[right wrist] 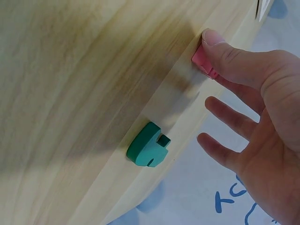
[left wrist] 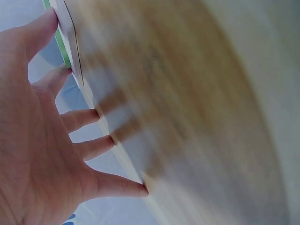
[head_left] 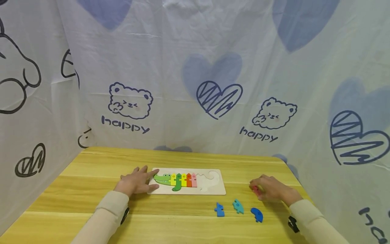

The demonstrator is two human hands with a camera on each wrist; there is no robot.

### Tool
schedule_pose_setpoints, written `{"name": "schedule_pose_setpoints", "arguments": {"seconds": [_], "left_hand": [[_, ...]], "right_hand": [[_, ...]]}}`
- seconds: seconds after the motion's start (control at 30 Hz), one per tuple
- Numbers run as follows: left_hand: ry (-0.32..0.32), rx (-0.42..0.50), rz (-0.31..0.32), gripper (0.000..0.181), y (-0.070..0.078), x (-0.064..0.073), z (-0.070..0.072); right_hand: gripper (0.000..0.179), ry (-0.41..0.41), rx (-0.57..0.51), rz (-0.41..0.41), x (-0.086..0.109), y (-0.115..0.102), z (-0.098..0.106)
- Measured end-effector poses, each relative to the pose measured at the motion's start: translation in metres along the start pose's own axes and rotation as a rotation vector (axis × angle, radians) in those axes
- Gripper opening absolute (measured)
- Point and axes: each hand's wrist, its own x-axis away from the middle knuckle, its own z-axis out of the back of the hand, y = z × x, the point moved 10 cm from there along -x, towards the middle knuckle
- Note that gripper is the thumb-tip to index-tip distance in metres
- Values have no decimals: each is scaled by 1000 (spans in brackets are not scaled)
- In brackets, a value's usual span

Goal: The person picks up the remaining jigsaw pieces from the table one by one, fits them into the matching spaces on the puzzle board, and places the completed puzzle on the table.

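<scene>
One pink piece (right wrist: 204,60), half hidden by right hand (head_left: 272,188)

— Any writing to read here?

— Only on the backdrop cloth (head_left: 195,67); the word "happy" (head_left: 125,124) stands in dark hand-drawn letters under the left bear drawing (head_left: 130,101); the same word "happy" (head_left: 258,134) sits under the right bear drawing (head_left: 274,113).

— Anything else?

— At the far right edge of the cloth a few dark letters (head_left: 373,223) show, cut off by the frame; probably part of "happy" again, though I cannot read them; the right wrist view shows blue strokes (right wrist: 229,199) on cloth, unreadable.

— On the puzzle board (head_left: 219,190)?

— No legible text.
</scene>
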Motion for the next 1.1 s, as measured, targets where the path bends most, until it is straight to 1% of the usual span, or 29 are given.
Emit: {"name": "schedule_pose_setpoints", "arguments": {"seconds": [0.17, 0.37, 0.47, 0.6, 0.7, 0.77, 0.97, 1.1], "left_hand": [[1, -4, -1, 81, 0, -1, -1], [2, -7, -1, 81, -1, -1, -1], [1, -4, -1, 80, 0, 0, 0], [-3, 0, 0, 80, 0, 0, 0], [-4, 3, -1, 80, 0, 0, 0], [-4, 4, -1, 81, -1, 0, -1], [-6, 6, 0, 81, -1, -1, -1], [-8, 4, -1, 81, 0, -1, 0]], "right_hand": [[35, 7, 1, -25, -1, 2, 0], [26, 28, 7, -66, -5, 3, 4], [27, 61, 23, -52, -9, -2, 9], [30, 98, 44, -31, -17, -13, 15], [32, 109, 32, -45, -25, -21, 19], [33, 119, 29, -40, -32, -28, 22], [37, 155, 27, 17, -49, -54, 30], [37, 170, 15, 49, -59, -68, 31]]}}
